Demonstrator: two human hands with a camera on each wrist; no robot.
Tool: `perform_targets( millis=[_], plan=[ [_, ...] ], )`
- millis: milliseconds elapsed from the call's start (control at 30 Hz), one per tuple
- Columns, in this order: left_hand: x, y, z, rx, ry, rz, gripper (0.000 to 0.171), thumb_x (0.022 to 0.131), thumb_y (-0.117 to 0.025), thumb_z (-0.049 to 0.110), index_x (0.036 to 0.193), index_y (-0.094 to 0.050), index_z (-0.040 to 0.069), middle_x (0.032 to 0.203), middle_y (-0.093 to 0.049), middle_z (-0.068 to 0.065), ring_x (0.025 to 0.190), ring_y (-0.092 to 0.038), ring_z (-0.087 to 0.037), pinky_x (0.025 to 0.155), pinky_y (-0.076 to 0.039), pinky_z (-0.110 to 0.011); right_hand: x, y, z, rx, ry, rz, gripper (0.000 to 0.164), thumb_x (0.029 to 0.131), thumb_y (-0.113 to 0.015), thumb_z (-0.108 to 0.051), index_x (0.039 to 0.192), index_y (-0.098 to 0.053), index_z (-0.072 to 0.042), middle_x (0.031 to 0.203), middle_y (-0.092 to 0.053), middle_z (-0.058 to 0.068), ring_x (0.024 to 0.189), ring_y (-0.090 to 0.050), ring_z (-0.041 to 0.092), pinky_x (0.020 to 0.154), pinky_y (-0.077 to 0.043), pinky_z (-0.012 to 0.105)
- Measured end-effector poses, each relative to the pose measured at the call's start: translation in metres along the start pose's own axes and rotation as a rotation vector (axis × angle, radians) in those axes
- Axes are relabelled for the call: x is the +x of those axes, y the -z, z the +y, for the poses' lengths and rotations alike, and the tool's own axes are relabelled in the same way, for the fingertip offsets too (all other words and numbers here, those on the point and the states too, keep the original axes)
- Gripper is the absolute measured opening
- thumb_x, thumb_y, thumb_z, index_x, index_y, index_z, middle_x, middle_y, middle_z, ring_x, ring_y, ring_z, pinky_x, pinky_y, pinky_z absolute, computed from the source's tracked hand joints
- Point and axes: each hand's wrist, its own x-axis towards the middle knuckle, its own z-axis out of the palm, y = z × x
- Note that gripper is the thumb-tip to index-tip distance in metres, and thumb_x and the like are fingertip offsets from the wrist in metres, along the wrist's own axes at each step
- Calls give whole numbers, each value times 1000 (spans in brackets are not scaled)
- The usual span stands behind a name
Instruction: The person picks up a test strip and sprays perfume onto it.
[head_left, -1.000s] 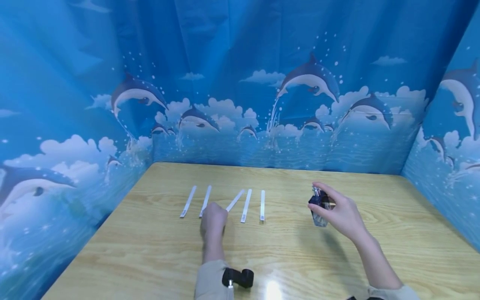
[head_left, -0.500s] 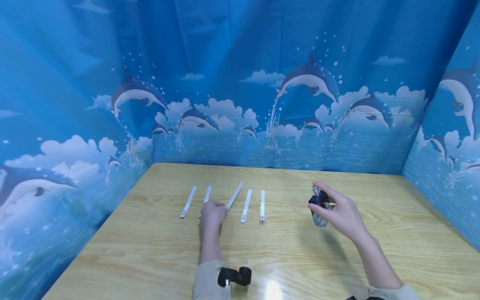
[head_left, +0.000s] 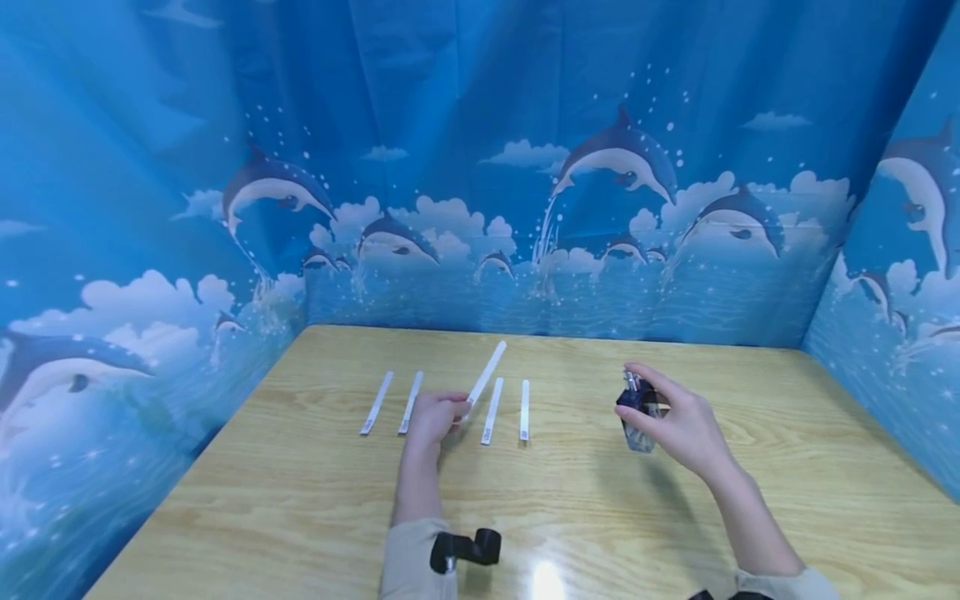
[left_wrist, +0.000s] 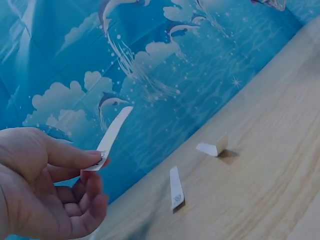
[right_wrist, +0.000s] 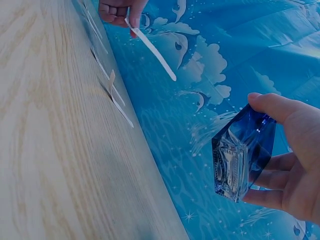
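My left hand (head_left: 433,417) pinches a white perfume test strip (head_left: 488,368) by its printed end, between thumb and fingers. The strip's far end points up and away over the table, and print shows beside the thumb on the strip (left_wrist: 112,135) in the left wrist view. On the right, my right hand (head_left: 686,429) holds a blue glass perfume bottle (right_wrist: 240,155) above the table, thumb on one side and fingers on the other. Two strips lie left of the held one, the nearer strip (head_left: 412,400) close beside my left hand. To its right lie another strip (head_left: 492,411) and a short-looking one (head_left: 525,408).
The wooden table (head_left: 570,500) ends at the back against a blue dolphin-print curtain (head_left: 465,167). At far left lies one more strip (head_left: 377,403). In the left wrist view a strip (left_wrist: 212,148) has one end bent upward.
My left hand has lifted the middle strip off the table, and its far end has swung up and to the right. The right hand and the perfume bottle have stayed in place.
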Motion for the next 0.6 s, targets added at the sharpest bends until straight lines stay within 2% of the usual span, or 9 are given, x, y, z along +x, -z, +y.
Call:
perform_targets(
  millis=[133, 200, 333, 600],
  plan=[
    [-4, -3, 10, 5, -17, -120, 25, 80, -62, -4, 104, -64, -12, 83, -65, -14, 64, -58, -15, 62, -53, -25, 0, 1, -2, -6, 9, 7, 64, 84, -66, -41, 139, -43, -18, 129, -48, 23, 99, -57, 39, 64, -55, 38],
    [-5, -6, 15, 5, -20, -155, 25, 80, -61, -5, 103, -63, -12, 84, -65, -16, 68, -60, -18, 66, -54, -28, 0, 1, -2, -6, 15, 11, 63, 84, -66, -40, 139, -43, -18, 129, -48, 23, 99, -58, 39, 64, -55, 39],
    [-8, -10, 22, 18, -46, -189, 23, 81, -61, -6, 103, -63, -13, 83, -64, -13, 71, -60, -18, 70, -55, -30, 0, 2, -3, 2, 19, 11, 63, 84, -66, -41, 139, -43, -19, 131, -47, 22, 100, -58, 38, 67, -55, 40],
    [-18, -14, 36, 74, -71, -239, 22, 81, -62, -5, 103, -65, -9, 81, -64, -11, 68, -57, -14, 69, -53, -28, -1, 2, -6, 17, 24, 22, 64, 83, -65, -43, 139, -44, -20, 132, -47, 21, 103, -56, 38, 71, -55, 42]
  ],
)
